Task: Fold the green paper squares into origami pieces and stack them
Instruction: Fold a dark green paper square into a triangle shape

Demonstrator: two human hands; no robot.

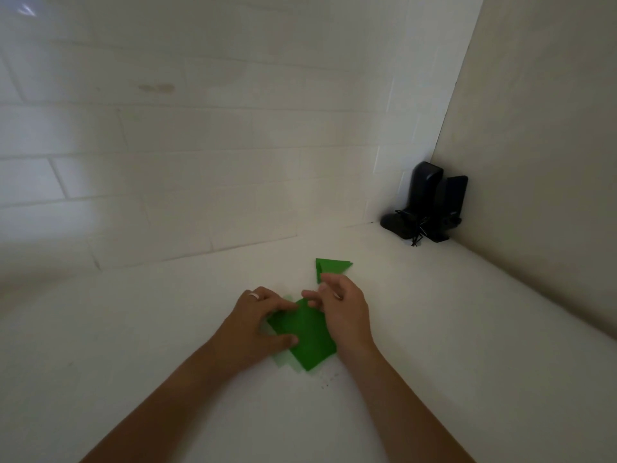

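A green paper sheet (pixel 309 335), partly folded, lies flat on the white counter (pixel 133 345) in front of me. My left hand (pixel 257 320), with a ring on one finger, presses on its left side, fingers and thumb on the paper. My right hand (pixel 344 309) is at the sheet's upper right edge, its fingertips at the top corner; whether they pinch the paper is unclear from the blur. Just behind my right hand lies a folded green origami piece (pixel 332 266), triangular, partly hidden by my fingers.
A white tiled wall (pixel 200 162) rises behind the counter and a plain wall (pixel 534 162) closes the right side. Two black speaker-like objects with a cord (pixel 427 208) stand in the back right corner. Small dark specks (pixel 329 380) dot the counter near the sheet.
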